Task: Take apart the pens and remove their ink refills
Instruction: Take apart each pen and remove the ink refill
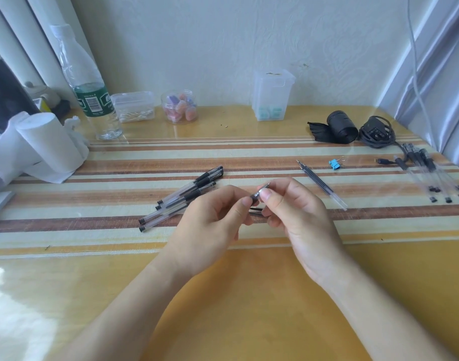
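Where the 2 hands meet above the striped mat (119, 157), a pen (258, 195) sits pinched between them, held just off the table (249, 295). Its metal tip points up and to the right, past the right thumb. The left hand (212, 225) grasps the black grip section between thumb and curled forefinger. The right hand (296, 220) clamps the front end near the tip with thumb and bent fingers. Both hands are closed tight on the pen, so only a short stretch of it shows. The rest of the barrel is hidden behind the fingers. A dark sliver shows between the hands lower down; whether it belongs to this pen cannot be told.

Just left of the hands lies a heap of capped pens (181, 199), partly covered by the left hand. To the right, apart from the hands, a few ink refills (319, 183) lie side by side, tips pointing away. A blue binder clip (334, 164) rests just beyond them. Clear barrels (431, 178) lie near the right edge, too blurred to count. Further back stand a water bottle (90, 95), a jar of erasers (180, 106) and a black roll (341, 127).
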